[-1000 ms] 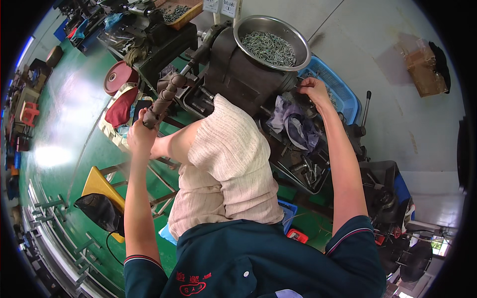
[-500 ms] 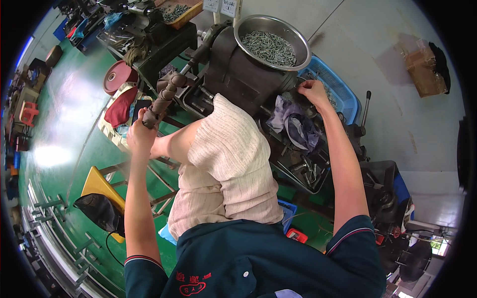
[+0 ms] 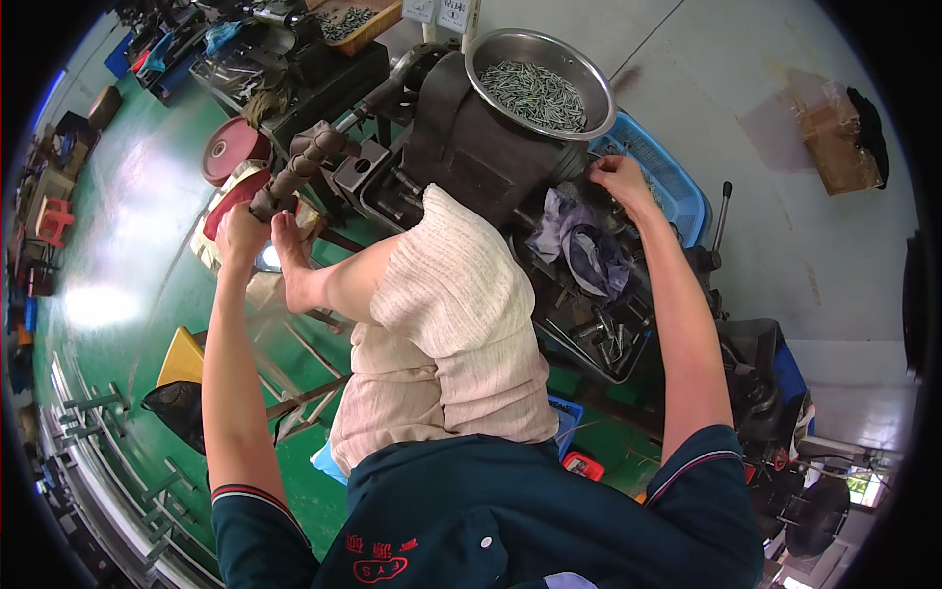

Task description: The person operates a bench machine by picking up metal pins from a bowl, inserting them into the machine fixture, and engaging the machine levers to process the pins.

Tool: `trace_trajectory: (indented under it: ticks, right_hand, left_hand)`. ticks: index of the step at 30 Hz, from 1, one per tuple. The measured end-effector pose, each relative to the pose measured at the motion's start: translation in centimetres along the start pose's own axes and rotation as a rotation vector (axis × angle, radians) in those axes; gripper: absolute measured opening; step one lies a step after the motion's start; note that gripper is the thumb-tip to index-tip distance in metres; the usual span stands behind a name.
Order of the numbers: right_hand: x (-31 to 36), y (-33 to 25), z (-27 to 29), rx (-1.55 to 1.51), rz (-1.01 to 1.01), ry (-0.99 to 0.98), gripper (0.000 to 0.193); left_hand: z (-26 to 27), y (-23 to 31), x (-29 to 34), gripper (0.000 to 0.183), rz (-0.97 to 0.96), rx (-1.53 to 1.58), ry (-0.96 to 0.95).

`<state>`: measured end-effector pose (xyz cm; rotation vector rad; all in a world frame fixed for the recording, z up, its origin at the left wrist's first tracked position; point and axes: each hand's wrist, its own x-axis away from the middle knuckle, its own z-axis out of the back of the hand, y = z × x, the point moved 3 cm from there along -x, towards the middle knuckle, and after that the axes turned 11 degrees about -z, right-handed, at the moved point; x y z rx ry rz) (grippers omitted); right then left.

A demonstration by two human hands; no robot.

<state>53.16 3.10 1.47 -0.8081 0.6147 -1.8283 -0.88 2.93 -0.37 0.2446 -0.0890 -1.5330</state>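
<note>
At the far left, my left hand (image 3: 242,236) is closed round the end of a brown, cloth-wrapped lever handle (image 3: 292,177), which runs from a dark machine (image 3: 456,147). My bare foot (image 3: 299,265) rests close beside that hand. On the right, my right hand (image 3: 618,180) is at the machine's other end, fingers pinched together near the blue basket. Whatever the fingertips hold is hidden. A crumpled purple and white cloth (image 3: 589,250) lies just below the right hand. On top of the machine sits a steel bowl (image 3: 538,44) full of small metal pins (image 3: 530,95).
A blue plastic basket (image 3: 695,201) stands behind my right hand. Metal tools fill a dark tray (image 3: 613,344) below the cloth. An upright lever (image 3: 723,211) rises at the right. On the left are a round red part (image 3: 235,149) and a yellow stool (image 3: 182,355).
My left hand has swung the wrapped lever handle to the left and slightly away, uncovering my foot. My right hand stays almost in the same place.
</note>
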Motion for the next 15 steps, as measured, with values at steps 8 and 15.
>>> trace_trajectory:
  ticks: [8,15]
  right_hand:
    - [0.2,4.1,13.0,0.733,-0.2,0.408,0.038]
    - [6.7,14.9,21.1,0.892,-0.404,0.63,0.046]
  left_hand:
    - [1.1,0.2,-0.7,0.03,-0.019,0.023,-0.048]
    - [0.2,-0.5,-0.9,0.027,-0.03,0.022,-0.02]
